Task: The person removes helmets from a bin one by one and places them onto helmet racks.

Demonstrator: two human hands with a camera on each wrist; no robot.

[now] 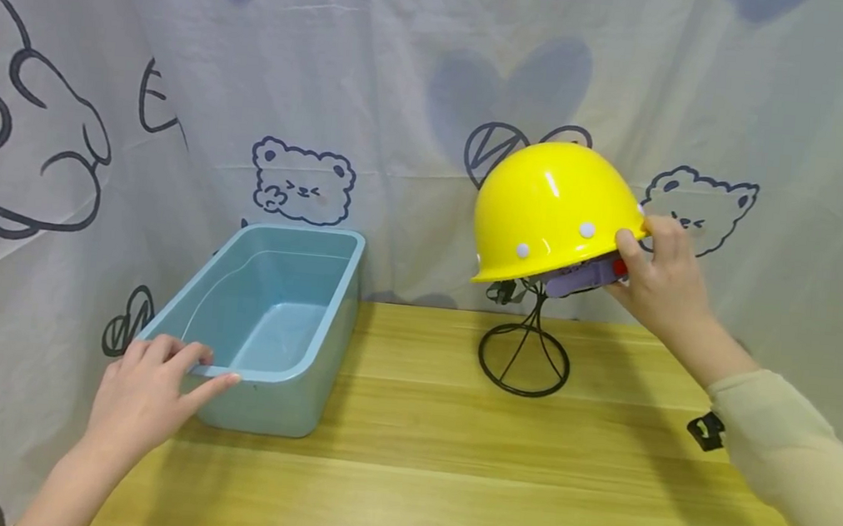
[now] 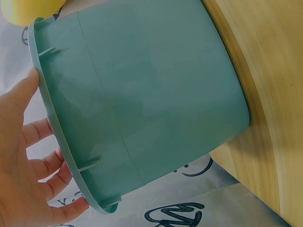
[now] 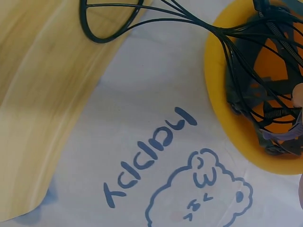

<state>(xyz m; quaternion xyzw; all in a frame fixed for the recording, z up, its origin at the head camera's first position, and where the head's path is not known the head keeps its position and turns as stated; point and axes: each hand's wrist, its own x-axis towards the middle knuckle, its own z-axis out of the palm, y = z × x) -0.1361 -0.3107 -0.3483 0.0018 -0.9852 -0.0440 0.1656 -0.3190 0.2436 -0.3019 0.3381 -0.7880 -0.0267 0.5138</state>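
A yellow hard hat (image 1: 554, 208) sits tilted over a black wire stand (image 1: 523, 360), its right side raised. My right hand (image 1: 664, 276) grips the brim at that raised side, thumb on the near face. In the right wrist view, the stand's wires (image 3: 189, 16) reach into the hat's underside, where dark straps (image 3: 246, 61) show; only slivers of the hand appear at the edge. My left hand (image 1: 147, 393) holds the near left rim of a light blue plastic bin (image 1: 333, 322), fingers bent over the edge and thumb along the front. The left wrist view shows the bin's outer wall (image 2: 156, 94).
Both stand on a wooden table (image 1: 400, 503). A white curtain (image 1: 403, 128) with bear drawings hangs close behind and at the sides. A small black buckle (image 1: 706, 431) shows beside the right sleeve (image 1: 789, 445).
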